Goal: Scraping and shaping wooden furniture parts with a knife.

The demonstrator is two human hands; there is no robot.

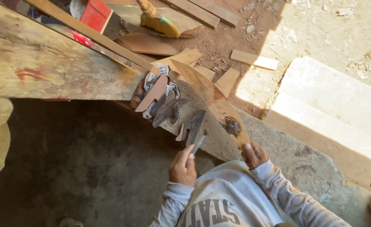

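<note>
A thin grey metal blade (pixel 199 142) is gripped by left hand (pixel 183 165); a long curved brown wooden piece (pixel 213 101) is clasped by right hand (pixel 254 154).

A single head-worn camera looks steeply down from above the person's chest, close over the left hand (pixel 183 167) and right hand (pixel 254 154). It faces forward across the wooden bench (pixel 59 63) to the dirt ground (pixel 231 38) beyond. There is no second view to overlap with.
</note>
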